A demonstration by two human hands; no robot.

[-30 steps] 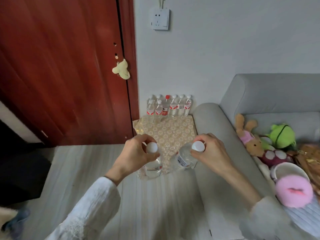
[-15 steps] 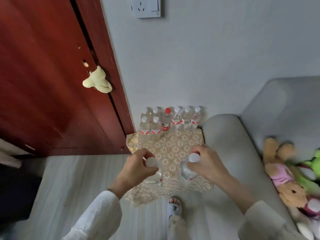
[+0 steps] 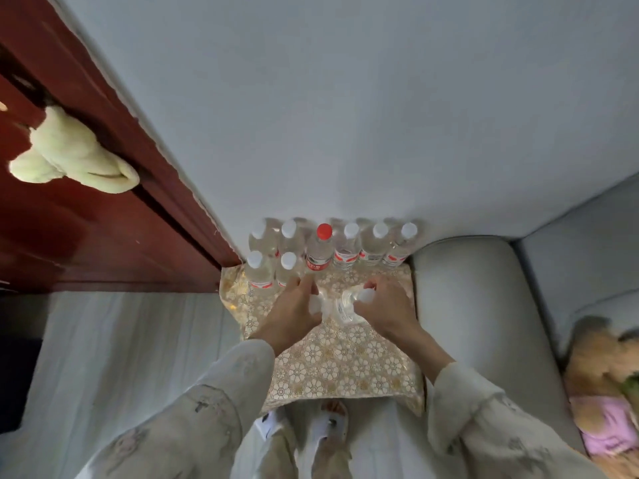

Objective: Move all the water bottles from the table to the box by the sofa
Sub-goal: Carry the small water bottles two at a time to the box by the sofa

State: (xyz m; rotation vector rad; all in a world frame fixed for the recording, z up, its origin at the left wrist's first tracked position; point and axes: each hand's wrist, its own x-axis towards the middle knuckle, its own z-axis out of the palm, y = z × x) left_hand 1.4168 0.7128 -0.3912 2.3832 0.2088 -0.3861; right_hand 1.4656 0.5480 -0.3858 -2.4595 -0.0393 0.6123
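A: Left grip (image 3: 294, 311) curled round one clear bottle (image 3: 316, 303) near its cap; right grip (image 3: 383, 307) likewise round another bottle (image 3: 344, 307).

B: Where?

A: Held low over the patterned box top (image 3: 345, 361), at 6 o'clock from the standing bottles (image 3: 320, 252).

B: Handling?

A: Probably light, smooth, squashy-walled; best gripped at the stiff neck.

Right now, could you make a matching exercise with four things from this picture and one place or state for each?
Things:
1. red-capped bottle
2. left hand
3. plush toy
4. pale green cloth

Places or states:
A. hangs on the red door
B. lies on the sofa
C. stands in the back row by the wall
D. grips a bottle over the patterned cloth

Pairs: 1-C, 2-D, 3-B, 4-A
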